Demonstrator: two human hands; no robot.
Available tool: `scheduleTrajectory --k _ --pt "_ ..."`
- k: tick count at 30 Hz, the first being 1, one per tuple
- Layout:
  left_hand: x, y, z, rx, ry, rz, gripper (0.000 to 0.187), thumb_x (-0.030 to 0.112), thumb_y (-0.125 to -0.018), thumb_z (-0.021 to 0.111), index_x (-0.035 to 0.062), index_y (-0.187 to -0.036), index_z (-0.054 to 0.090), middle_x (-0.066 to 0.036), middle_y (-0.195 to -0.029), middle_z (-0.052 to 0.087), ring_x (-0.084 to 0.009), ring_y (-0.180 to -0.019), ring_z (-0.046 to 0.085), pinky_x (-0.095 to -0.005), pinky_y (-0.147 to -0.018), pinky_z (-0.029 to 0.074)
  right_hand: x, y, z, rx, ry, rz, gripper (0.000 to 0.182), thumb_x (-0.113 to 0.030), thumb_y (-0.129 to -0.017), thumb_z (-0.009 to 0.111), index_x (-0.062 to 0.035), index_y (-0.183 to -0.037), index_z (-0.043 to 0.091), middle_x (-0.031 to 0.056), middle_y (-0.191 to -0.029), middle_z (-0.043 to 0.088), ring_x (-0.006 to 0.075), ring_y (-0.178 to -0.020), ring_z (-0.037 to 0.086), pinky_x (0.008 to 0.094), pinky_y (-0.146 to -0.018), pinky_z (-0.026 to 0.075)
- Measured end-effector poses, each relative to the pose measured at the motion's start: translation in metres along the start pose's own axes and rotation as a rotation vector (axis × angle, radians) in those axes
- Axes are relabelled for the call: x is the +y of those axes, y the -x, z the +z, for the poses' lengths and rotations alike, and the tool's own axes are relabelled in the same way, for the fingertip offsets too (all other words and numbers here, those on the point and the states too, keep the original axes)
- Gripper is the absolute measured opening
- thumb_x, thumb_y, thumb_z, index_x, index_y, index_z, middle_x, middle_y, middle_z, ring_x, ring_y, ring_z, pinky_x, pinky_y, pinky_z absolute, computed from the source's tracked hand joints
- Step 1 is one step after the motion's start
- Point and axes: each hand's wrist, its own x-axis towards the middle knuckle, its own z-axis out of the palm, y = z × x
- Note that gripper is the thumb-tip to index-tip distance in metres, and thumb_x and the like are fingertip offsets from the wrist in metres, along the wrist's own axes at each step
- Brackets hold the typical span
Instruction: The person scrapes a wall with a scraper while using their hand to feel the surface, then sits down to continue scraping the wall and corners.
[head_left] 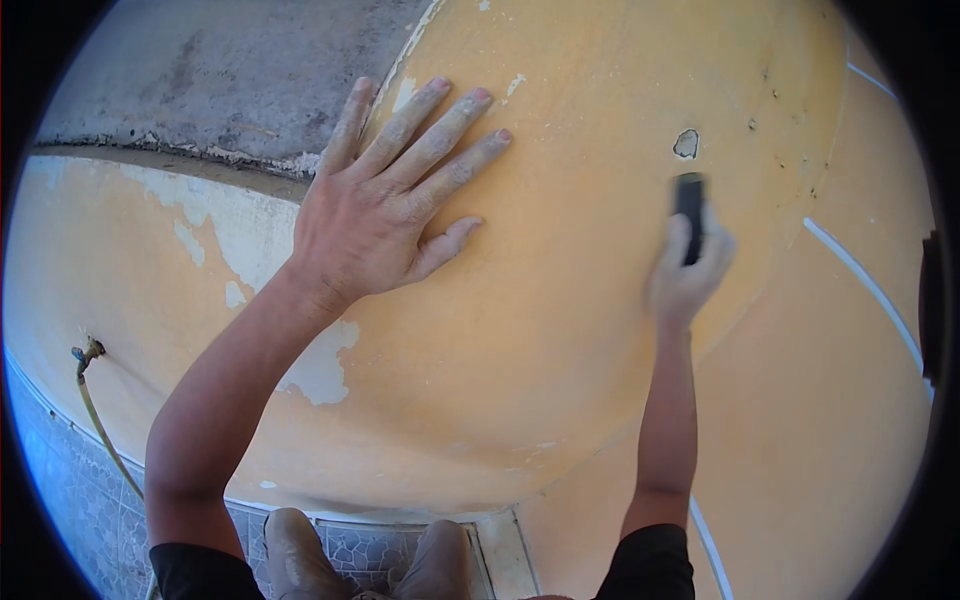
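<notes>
My left hand [385,205] lies flat on the yellow-orange wall [520,330], fingers spread, with pale dust on them. The fingertips rest near the wall's upper left edge, where paint is chipped. To the right, my right hand [692,268] is wrapped round a black block [690,190], shaped like a sanding block, held against the wall. Motion smears this hand and the block a little, and the block's working face is hidden. Just above the block is a small chipped hole [685,144] in the paint.
Bare whitish patches [322,370] show where paint has peeled off. A grey cement surface [230,75] meets the wall at upper left. At lower left, a tap [88,352] carries a yellowish hose [105,435]. My legs [300,550] stand over blue-grey tiles [85,480]. A white strip [870,285] crosses the right side.
</notes>
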Motion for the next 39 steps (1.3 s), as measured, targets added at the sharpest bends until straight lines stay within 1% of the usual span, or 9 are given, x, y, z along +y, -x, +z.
scheduleTrajectory --k 2,7,10,16,22,26,28,34,39 --pt "-0.001 0.005 -0.002 -0.005 -0.019 -0.016 0.067 0.050 -0.090 0.065 0.0294 -0.152 0.050 -0.001 -0.163 0.040 -0.0255 -0.152 0.033 -0.0504 -0.127 0.023 0.008 -0.017 0.000 0.187 -0.165 0.673 0.041 -0.022 -0.096 0.071 -0.0014 -0.130 0.064 0.0140 -0.102 0.061 0.0324 -0.094 0.056 0.0434 -0.084 0.047" --pt "-0.003 0.015 -0.002 -0.022 0.051 -0.041 0.066 0.051 -0.090 0.065 0.0310 -0.151 0.052 -0.003 -0.163 0.041 -0.0276 -0.151 0.036 -0.0476 -0.121 0.034 -0.078 0.036 -0.012 -0.235 -0.025 -0.265 0.050 -0.037 -0.095 0.073 -0.0064 -0.133 0.065 0.0089 -0.104 0.057 0.0277 -0.094 0.055 0.0436 -0.083 0.045" --pt "-0.004 0.026 -0.001 -0.036 0.065 -0.046 0.065 0.050 -0.090 0.066 0.0304 -0.150 0.053 -0.003 -0.162 0.042 -0.0284 -0.150 0.038 -0.0435 -0.116 0.039 -0.054 0.039 -0.009 -0.191 0.031 -0.315 0.052 -0.041 -0.093 0.073 -0.0097 -0.135 0.065 0.0071 -0.103 0.058 0.0270 -0.094 0.055 0.0442 -0.083 0.045" --pt "-0.003 0.049 -0.005 -0.067 0.000 -0.057 0.064 0.050 -0.090 0.065 0.0309 -0.150 0.054 -0.003 -0.161 0.044 -0.0279 -0.149 0.040 -0.0389 -0.109 0.044 -0.028 -0.007 0.009 0.171 0.047 0.381 0.041 -0.023 -0.095 0.073 0.0020 -0.127 0.064 0.0144 -0.102 0.060 0.0324 -0.094 0.054 0.0441 -0.082 0.047" --pt "-0.002 0.053 -0.005 -0.079 0.016 -0.078 0.063 0.050 -0.090 0.065 0.0316 -0.150 0.055 -0.002 -0.161 0.044 -0.0266 -0.148 0.042 -0.0369 -0.104 0.045 -0.090 0.042 -0.011 -0.268 -0.108 -0.442 0.050 -0.033 -0.093 0.075 -0.0071 -0.134 0.064 0.0061 -0.106 0.059 0.0271 -0.095 0.054 0.0444 -0.085 0.043" --pt "-0.001 0.055 -0.006 -0.086 0.020 -0.103 0.062 0.051 -0.090 0.065 0.0326 -0.149 0.055 -0.001 -0.161 0.044 -0.0260 -0.148 0.042 -0.0363 -0.103 0.046 -0.036 0.019 0.001 -0.063 -0.055 0.073 0.049 -0.032 -0.096 0.072 -0.0011 -0.133 0.063 0.0091 -0.109 0.056 0.0295 -0.093 0.053 0.0462 -0.086 0.044" --pt "-0.001 0.054 -0.006 -0.075 0.033 -0.109 0.061 0.050 -0.090 0.065 0.0337 -0.149 0.055 -0.001 -0.161 0.044 -0.0256 -0.148 0.042 -0.0365 -0.103 0.046 -0.027 0.011 0.002 0.245 -0.250 0.797 0.048 -0.027 -0.096 0.073 0.0015 -0.133 0.062 0.0102 -0.107 0.056 0.0310 -0.095 0.052 0.0468 -0.087 0.044" --pt "0.001 0.056 -0.004 -0.053 0.049 -0.135 0.063 0.048 -0.089 0.068 0.0342 -0.148 0.056 0.000 -0.162 0.044 -0.0269 -0.149 0.040 -0.0385 -0.108 0.045 -0.092 0.074 -0.015 -0.258 -0.108 -0.340 0.044 -0.038 -0.094 0.074 -0.0162 -0.132 0.068 0.0053 -0.110 0.052 0.0261 -0.100 0.051 0.0434 -0.086 0.043" --pt "0.001 0.056 -0.006 -0.068 0.074 -0.151 0.064 0.045 -0.087 0.071 0.0339 -0.148 0.056 0.000 -0.161 0.044 -0.0279 -0.150 0.038 -0.0408 -0.111 0.043 0.010 0.018 -0.008 0.050 0.014 0.263 0.044 -0.030 -0.096 0.073 -0.0042 -0.131 0.065 0.0122 -0.109 0.057 0.0320 -0.094 0.055 0.0468 -0.086 0.045"
